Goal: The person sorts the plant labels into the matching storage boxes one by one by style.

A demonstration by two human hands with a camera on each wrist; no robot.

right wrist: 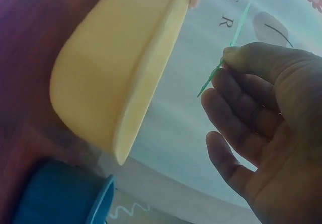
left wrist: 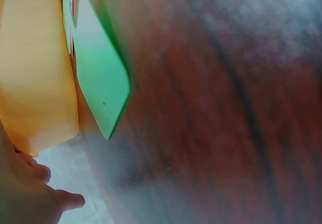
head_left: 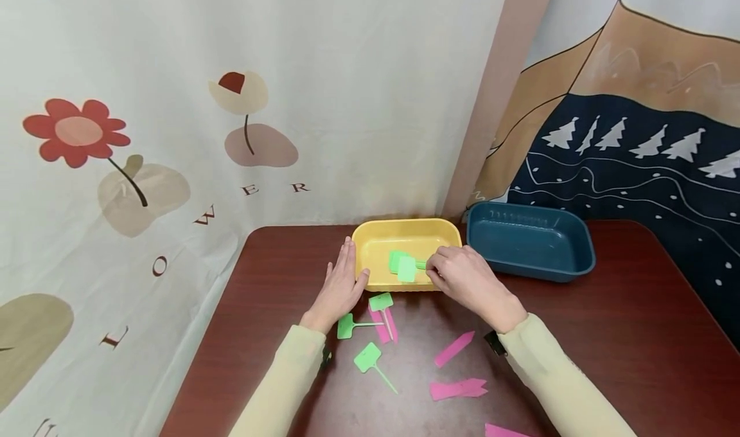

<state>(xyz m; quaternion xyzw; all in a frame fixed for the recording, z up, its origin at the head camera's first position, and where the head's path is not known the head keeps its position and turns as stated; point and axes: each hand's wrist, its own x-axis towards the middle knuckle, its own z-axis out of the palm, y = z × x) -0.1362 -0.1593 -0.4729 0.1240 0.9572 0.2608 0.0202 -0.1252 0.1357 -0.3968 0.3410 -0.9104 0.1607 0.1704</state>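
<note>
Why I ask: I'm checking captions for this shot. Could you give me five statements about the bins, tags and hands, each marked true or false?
1. The right hand pinches a green tag. True.
2. The blue bin stands to the right of the yellow bin in the head view. True.
3. Everything pink lies in the blue bin. False: the pink strips in view lie on the table.
4. Just one green tag lies on the table. False: three green tags show there.
5. The left hand touches the yellow bin. True.
</note>
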